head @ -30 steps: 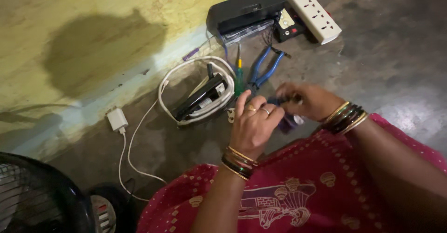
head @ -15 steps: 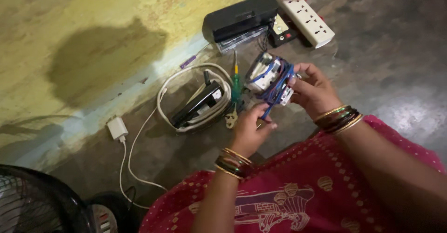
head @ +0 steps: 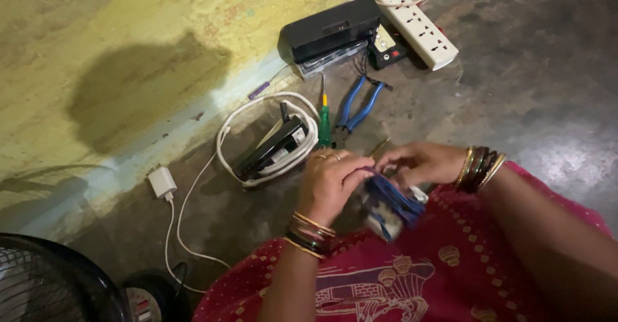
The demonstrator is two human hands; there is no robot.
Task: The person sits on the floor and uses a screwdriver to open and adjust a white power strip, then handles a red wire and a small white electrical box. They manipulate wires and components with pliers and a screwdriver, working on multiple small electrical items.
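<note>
Bare grey concrete floor (head: pixel 515 77) by a yellow wall, tools lying around. Your left hand (head: pixel 331 180) and right hand (head: pixel 421 162) are both closed around the small blue-and-white plastic device with blue wires (head: pixel 393 206), held low over your red patterned lap (head: pixel 399 277). It looks light but a bit fiddly; I'd guess the thin wires tear easily, so take it by the hard casing edges, not the wires. Blue-handled pliers (head: pixel 360 106) and a green screwdriver (head: pixel 324 119) sit further off.
</note>
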